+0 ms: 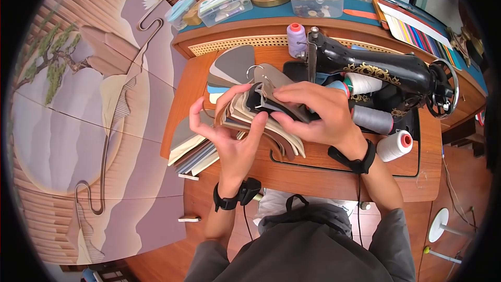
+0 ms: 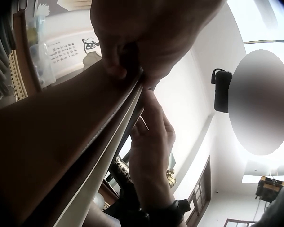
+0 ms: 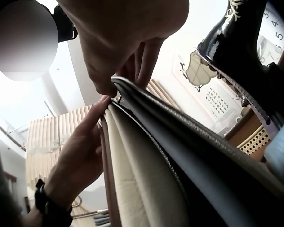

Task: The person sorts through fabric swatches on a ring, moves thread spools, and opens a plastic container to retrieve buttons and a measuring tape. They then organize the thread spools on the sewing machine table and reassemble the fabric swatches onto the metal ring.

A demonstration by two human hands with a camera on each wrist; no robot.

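Over the table, both hands hold a bundle of leather swatches on a metal ring. My left hand grips the beige and brown side, thumb near the top edges and index finger raised. With thumb and fingers, my right hand pinches the dark swatches at the right of the bundle. In the right wrist view, cream swatches and dark grey ones spread apart below the fingertips. A broad brown swatch fills the lower left wrist view.
More swatches lie on the table at left. A black sewing machine stands at right, with a white thread cone and a grey cone near my right wrist. Plastic boxes line the back shelf.
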